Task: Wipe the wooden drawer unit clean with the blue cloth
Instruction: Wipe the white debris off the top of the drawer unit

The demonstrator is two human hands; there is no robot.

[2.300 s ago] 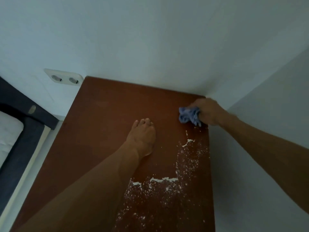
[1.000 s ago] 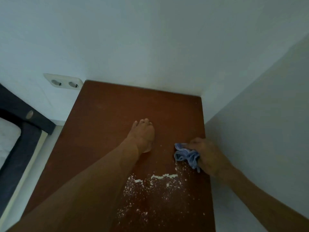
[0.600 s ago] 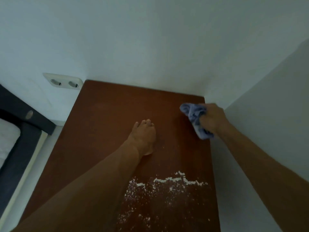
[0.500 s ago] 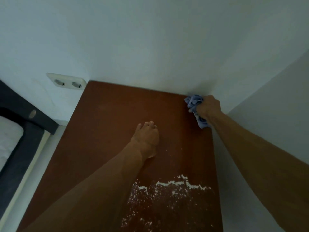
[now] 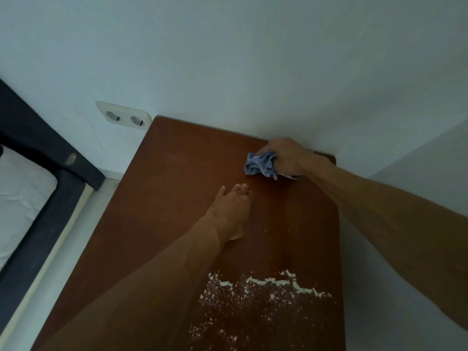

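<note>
You are looking down on the wooden drawer unit (image 5: 177,198), whose brown surface runs from the bottom of the frame up to the pale wall (image 5: 228,59) at centre. Its far edge meets that wall. Its right edge lies close along a side wall (image 5: 417,168) at the right of the frame, so the upper right corner is a tight nook. The left edge is free, with a strip of light floor (image 5: 81,239) between it and the dark bed frame (image 5: 38,138) and white mattress (image 5: 20,193) at the left of the frame. A double wall socket (image 5: 124,117) sits just beyond the unit's upper left corner. Brown wood stretches wide to the left of your left forearm.

Your right grip (image 5: 286,158) reaches in from the right of the frame, knuckles up, close to the far edge near the upper right corner. Its fingers are curled tight round the blue cloth (image 5: 260,164), a bunched wad that sticks out on the left of the fist and touches the surface. Your left grip (image 5: 231,211) comes up from the lower left and lies flat, palm down at centre, fingers straight and together, holding nothing. The cloth is just above and right of those fingertips, apart from them.

White powder (image 5: 266,287) lies scattered over the lower right of the surface, with a thicker ridge along its upper margin, well apart from the cloth.
</note>
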